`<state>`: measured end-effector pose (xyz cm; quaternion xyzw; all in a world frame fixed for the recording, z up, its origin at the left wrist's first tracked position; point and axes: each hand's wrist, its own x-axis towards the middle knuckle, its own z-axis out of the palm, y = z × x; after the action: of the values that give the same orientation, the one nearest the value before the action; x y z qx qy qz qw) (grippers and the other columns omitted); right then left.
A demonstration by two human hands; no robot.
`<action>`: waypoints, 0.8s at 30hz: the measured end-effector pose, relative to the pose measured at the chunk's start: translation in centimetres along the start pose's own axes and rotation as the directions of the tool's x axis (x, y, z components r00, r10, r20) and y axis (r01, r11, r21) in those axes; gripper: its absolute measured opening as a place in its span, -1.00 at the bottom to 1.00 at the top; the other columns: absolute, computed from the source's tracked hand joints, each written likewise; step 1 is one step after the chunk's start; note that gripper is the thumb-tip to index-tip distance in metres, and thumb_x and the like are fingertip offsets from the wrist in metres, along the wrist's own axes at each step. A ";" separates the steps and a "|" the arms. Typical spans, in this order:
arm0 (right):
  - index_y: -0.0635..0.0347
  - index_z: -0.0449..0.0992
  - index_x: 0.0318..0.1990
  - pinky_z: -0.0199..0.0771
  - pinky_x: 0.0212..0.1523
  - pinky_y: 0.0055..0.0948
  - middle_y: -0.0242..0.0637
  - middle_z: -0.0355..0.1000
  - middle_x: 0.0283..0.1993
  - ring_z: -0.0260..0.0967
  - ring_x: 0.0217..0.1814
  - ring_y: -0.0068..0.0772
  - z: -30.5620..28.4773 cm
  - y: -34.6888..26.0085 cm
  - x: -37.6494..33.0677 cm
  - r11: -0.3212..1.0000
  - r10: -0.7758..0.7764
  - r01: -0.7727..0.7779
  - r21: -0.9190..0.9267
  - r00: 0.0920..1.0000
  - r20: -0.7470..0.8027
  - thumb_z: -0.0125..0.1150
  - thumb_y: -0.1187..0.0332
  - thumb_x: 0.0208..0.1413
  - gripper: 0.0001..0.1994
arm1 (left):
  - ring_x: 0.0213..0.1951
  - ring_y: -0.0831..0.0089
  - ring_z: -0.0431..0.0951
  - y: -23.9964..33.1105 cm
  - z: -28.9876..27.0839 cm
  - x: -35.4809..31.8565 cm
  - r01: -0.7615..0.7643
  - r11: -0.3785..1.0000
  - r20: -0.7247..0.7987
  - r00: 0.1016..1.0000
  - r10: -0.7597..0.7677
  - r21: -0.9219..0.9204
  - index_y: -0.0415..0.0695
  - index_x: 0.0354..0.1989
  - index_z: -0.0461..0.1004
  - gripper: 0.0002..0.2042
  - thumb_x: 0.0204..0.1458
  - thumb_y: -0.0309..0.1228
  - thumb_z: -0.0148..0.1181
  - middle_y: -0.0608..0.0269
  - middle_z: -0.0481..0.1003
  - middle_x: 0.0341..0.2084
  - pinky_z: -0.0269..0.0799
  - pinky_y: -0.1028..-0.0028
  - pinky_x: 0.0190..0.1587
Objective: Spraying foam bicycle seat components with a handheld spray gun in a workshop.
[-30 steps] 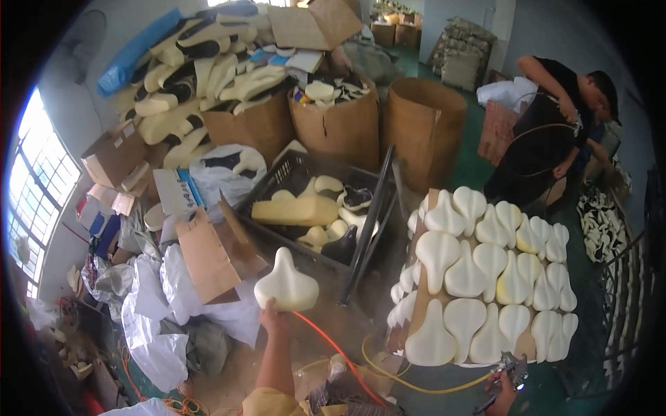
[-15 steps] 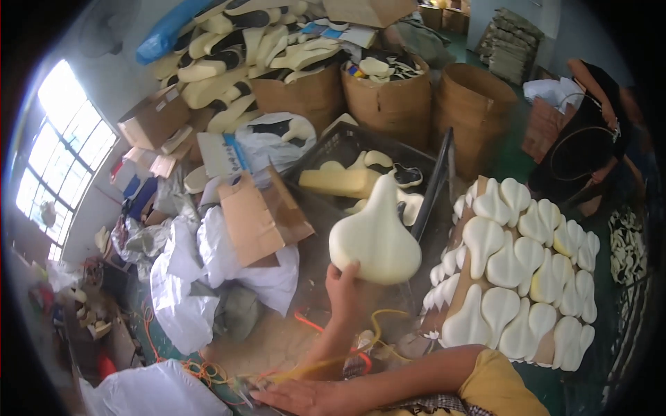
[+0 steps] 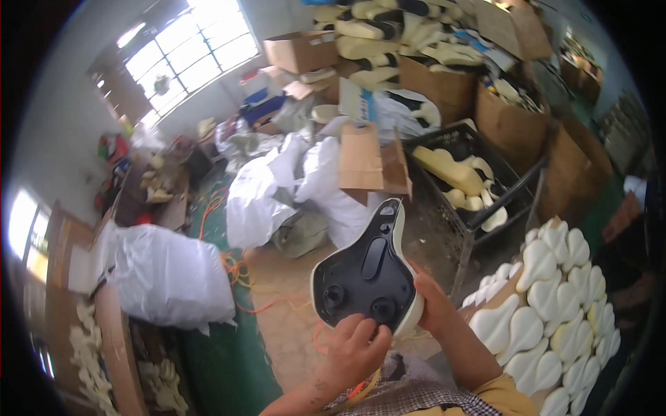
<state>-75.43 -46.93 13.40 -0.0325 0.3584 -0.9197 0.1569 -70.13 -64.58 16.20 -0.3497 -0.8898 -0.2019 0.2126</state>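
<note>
A bicycle saddle (image 3: 357, 274) is held in front of me with its black underside up and its nose pointing away. A cream rim shows around the black base, which has a long slot and two round recesses. My right hand (image 3: 431, 303) grips the saddle's right side, thumb over the rim. At the rear edge, my left hand (image 3: 357, 349) is closed with its fingers curled against the base. Whether anything small sits under those fingers is hidden.
Rows of cream saddle pads (image 3: 544, 312) lie to my right. A black crate (image 3: 463, 149) with foam pieces stands ahead, beside an open carton (image 3: 362, 161). White sacks (image 3: 260, 201) and a large white bag (image 3: 173, 274) lie leftward. Orange cords (image 3: 236, 270) trail over the floor.
The saddle has been turned from its cream top to its black underside and brought closer. My right hand has come up from below onto its side; my left now holds its rear. The view has swung left.
</note>
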 end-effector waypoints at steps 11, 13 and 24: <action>0.41 -0.13 0.31 -0.06 0.33 -0.14 0.13 -0.05 0.34 -0.04 0.37 -0.02 15.0 8.8 -6.4 0.988 -0.121 0.150 -0.028 0.879 0.462 0.25 -0.07 -0.13 0.00 | -0.05 0.34 0.42 0.6 -13.4 -13.8 0.600 0.499 -0.287 0.418 -0.862 -0.625 -0.22 0.07 0.31 -0.55 0.05 -0.26 0.18 0.02 0.43 -0.11 0.30 0.41 0.01; 0.43 -0.11 0.30 -0.03 0.32 -0.08 0.19 -0.03 0.32 -0.02 0.36 0.03 17.5 12.4 -8.6 0.991 -0.132 0.130 0.039 0.865 0.485 0.23 -0.03 -0.08 -0.05 | -0.11 0.38 0.45 2.2 -15.6 -18.1 0.597 0.495 -0.385 0.313 -0.869 -0.632 -0.20 0.03 0.35 -0.60 0.06 -0.27 0.17 0.08 0.46 -0.16 0.33 0.44 -0.03; 0.34 0.21 0.17 0.26 0.11 -0.39 -0.13 0.29 0.09 0.26 0.12 -0.33 35.1 32.3 -11.7 0.755 0.129 0.456 -0.471 0.602 0.788 0.01 0.52 -0.26 -0.35 | 0.19 -0.06 0.10 7.6 -28.5 -40.0 0.890 0.454 -0.802 0.300 -0.517 0.040 -0.37 0.22 -0.04 -0.17 -0.10 -0.16 0.29 -0.22 0.10 0.13 0.03 0.17 0.21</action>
<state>-49.69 -88.50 18.37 -0.5152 0.5345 -0.6441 0.1846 -31.33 -95.39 20.63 0.2687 -0.8136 -0.1605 0.4900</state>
